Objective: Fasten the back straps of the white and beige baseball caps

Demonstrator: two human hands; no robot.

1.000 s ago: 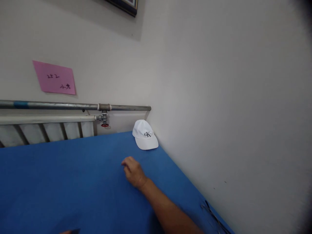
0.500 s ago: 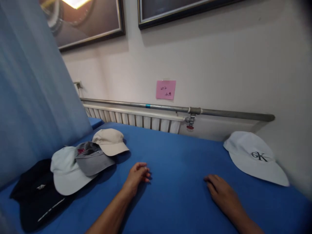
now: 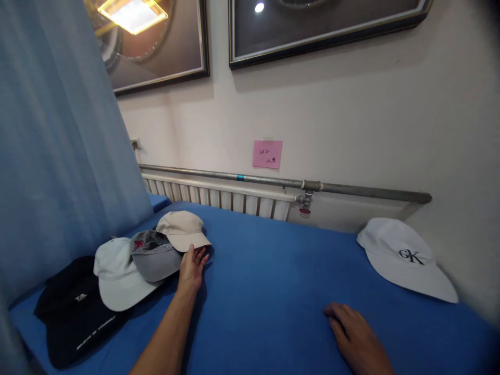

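My left hand [image 3: 192,268] is at the front edge of a beige cap [image 3: 182,227], its fingertips by the brim and its fingers apart. Whether it touches the brim I cannot tell. Overlapping toward the left lie a grey cap [image 3: 158,262], a pale mint cap [image 3: 121,281] and a black cap [image 3: 70,307] with white lettering on its brim. On the blue sheet [image 3: 269,276], my right hand [image 3: 353,333] rests palm down with loosely bent fingers and holds nothing. A white cap [image 3: 398,255] with black letters sits beyond it on the right.
A blue curtain [image 3: 70,146] hangs along the left side. Behind the blue surface run a metal pipe [image 3: 359,191] and a white radiator [image 3: 219,198] with a red valve handle [image 3: 305,212]. A pink note [image 3: 267,154] and framed pictures [image 3: 328,26] are on the wall.
My left hand has moved left and away from me, up to the beige cap's brim. My right hand stays on the sheet at about the same place. The view has tilted slightly upward.
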